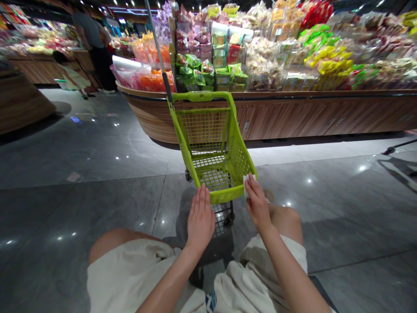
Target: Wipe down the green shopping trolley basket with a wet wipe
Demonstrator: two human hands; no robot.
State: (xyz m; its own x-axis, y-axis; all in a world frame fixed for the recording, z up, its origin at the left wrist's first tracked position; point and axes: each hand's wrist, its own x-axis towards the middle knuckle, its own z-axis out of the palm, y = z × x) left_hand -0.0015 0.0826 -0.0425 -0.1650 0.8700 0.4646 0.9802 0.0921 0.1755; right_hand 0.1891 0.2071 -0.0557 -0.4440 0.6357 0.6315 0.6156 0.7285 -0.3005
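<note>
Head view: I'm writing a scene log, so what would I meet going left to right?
Standing person, orange packets, left hand, right hand over a white wipe, a cluster of yellow bags right of centre.

Bagged goods point(329, 61) fill a wood-panelled counter point(280, 114) standing on a glossy grey floor point(94, 161).

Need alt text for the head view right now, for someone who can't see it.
The person's right hand holds a white cloth at the near right corner of a green shopping cart, while the left hand is at its near left corner. Behind stands a wood-panelled counter piled with packaged goods.
</note>
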